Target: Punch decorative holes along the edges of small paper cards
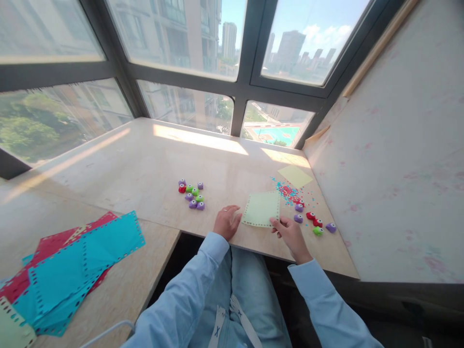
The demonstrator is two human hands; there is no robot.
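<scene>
A pale green sheet of paper (pixel 261 209) with rows of punched holes along its edges is at the table's front edge. My right hand (pixel 289 234) pinches its lower right corner between thumb and fingers. Just left of the sheet, my left hand (pixel 227 222) rests near the table edge, its fingers loosely curved and apart, holding nothing. Whether its fingertips touch the paper I cannot tell. Right of the sheet lie small red, purple and green gadgets with round white tops, such as a green one (pixel 318 231) and a purple one (pixel 330 227).
A cluster of similar gadgets (pixel 195 192) sits left of centre. Red and blue paper dots (pixel 289 191) are scattered behind the sheet, by a pale yellow paper (pixel 295 176). Blue punched sheets (pixel 83 261) and red ones lie piled at left. Windows and a wall (pixel 398 169) bound the table.
</scene>
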